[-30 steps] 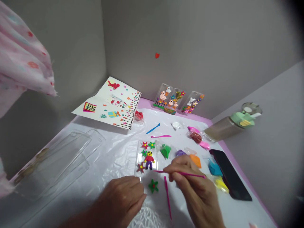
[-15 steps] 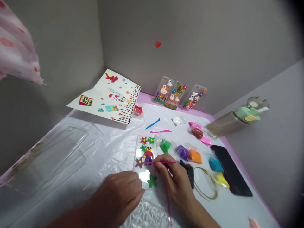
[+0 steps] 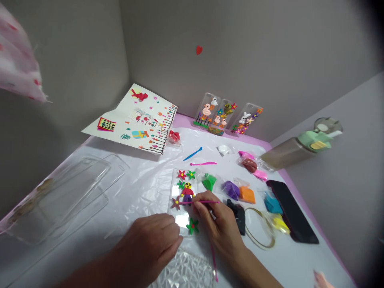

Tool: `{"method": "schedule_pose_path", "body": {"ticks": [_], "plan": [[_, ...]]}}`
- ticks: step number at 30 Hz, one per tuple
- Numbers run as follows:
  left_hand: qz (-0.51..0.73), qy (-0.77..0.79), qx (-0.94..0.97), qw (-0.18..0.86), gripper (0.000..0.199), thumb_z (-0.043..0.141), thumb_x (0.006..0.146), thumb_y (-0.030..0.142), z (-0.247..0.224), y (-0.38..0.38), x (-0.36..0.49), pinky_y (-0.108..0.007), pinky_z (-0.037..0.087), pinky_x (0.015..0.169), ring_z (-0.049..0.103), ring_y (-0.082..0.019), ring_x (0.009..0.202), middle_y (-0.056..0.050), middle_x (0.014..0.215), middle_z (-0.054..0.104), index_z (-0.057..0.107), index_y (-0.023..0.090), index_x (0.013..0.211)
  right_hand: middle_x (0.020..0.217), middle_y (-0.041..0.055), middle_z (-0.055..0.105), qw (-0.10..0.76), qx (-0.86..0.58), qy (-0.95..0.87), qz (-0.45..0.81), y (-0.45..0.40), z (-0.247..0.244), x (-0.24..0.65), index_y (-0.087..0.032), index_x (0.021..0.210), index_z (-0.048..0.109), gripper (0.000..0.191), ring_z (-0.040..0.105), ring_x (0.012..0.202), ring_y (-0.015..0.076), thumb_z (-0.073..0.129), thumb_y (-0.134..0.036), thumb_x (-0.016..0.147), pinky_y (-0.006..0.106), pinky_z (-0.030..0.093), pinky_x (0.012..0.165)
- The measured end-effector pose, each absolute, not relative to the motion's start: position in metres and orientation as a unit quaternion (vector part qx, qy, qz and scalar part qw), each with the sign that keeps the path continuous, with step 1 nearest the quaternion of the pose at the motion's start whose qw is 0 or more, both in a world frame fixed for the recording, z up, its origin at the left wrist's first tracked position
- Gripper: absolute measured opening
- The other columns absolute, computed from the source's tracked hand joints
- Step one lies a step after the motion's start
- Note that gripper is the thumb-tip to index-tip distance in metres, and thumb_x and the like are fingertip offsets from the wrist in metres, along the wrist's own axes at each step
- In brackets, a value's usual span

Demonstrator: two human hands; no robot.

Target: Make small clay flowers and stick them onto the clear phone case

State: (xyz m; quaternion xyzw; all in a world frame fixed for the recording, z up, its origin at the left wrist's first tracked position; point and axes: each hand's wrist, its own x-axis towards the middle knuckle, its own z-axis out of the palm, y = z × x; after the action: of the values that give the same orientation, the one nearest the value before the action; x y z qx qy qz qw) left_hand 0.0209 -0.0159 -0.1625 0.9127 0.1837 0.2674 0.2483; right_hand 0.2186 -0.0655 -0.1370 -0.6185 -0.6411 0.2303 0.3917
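My right hand (image 3: 220,218) pinches a thin pink tool (image 3: 207,202), whose left end reaches the brown flower (image 3: 176,203) on a clear phone case (image 3: 182,220). On that case are also a clay figure (image 3: 187,193) in red and purple, and red and green flowers. My left hand (image 3: 157,240) rests with curled fingers at the case's lower left edge; what its fingertips hold, if anything, is hidden. A second thin pink tool (image 3: 214,262) lies below my right wrist.
Bagged clay, green (image 3: 209,182), purple (image 3: 231,190) and orange (image 3: 247,195), lies right of the case. Beyond are a black phone (image 3: 292,212), a bottle (image 3: 295,148), decorated cases (image 3: 207,111) and a drawing (image 3: 135,122). Clear cases (image 3: 63,192) lie left.
The pink tool in my right hand has shifted slightly left over the brown flower. The whole view has moved a little; my left hand stays at the case's edge.
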Motion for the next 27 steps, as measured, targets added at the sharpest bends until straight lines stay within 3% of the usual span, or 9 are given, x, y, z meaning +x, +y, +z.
{"method": "schedule_pose_path", "body": {"ticks": [18, 27], "plan": [[0.257, 0.185, 0.913, 0.257, 0.03, 0.047, 0.095, 0.01, -0.1613, -0.0162, 0.0219, -0.025, 0.047, 0.066, 0.048, -0.011, 0.054, 0.006, 0.062, 0.047, 0.037, 0.022, 0.069, 0.083, 0.0021, 0.065, 0.356, -0.608, -0.684, 0.188, -0.0677, -0.1436, 0.2217, -0.02, 0.095, 0.059, 0.016, 0.06, 0.071, 0.0126, 0.045, -0.013, 0.1, 0.021, 0.047, 0.067], [0.265, 0.19, 0.914, 0.24, 0.026, 0.047, 0.093, 0.009, -0.1635, -0.019, 0.0213, -0.027, 0.043, 0.058, 0.058, -0.014, 0.061, 0.004, 0.066, 0.053, 0.038, 0.023, 0.073, 0.084, 0.0039, 0.065, 0.361, -0.598, -0.688, 0.197, -0.0661, -0.1442, 0.2225, -0.02, 0.097, 0.059, 0.016, 0.06, 0.071, 0.0137, 0.044, -0.014, 0.099, 0.024, 0.047, 0.065]]}}
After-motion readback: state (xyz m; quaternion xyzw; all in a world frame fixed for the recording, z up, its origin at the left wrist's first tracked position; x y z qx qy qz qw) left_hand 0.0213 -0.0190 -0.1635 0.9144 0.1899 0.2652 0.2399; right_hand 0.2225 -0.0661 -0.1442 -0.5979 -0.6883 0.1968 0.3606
